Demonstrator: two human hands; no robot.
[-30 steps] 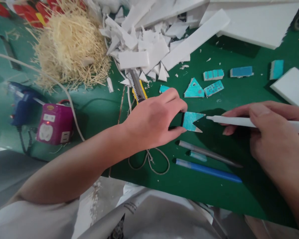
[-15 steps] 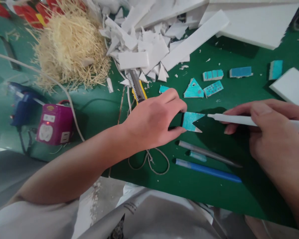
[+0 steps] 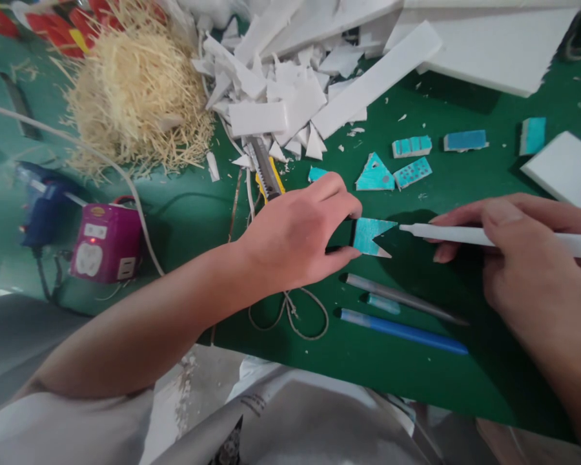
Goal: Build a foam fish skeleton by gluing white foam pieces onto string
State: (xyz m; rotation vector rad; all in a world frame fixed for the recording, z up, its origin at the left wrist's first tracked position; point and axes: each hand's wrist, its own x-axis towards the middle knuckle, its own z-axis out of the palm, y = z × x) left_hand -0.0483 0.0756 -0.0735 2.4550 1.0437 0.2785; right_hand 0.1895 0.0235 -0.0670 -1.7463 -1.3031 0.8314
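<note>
- Our left hand (image 3: 300, 232) narrowly pinches the turquoise piece (image 3: 366, 236) by its square end.
- Likely light, brittle; we'd spare its points.
- Our right hand (image 3: 530, 258) curls round a white pen (image 3: 465, 235).

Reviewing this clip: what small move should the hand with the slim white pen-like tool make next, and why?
Probably a slight leftward nudge of the right hand, bringing the slim white pen-like tool to the notched turquoise flat piece. Its tip appears just short of the upper point, while the left hand steadies the square end.
</note>
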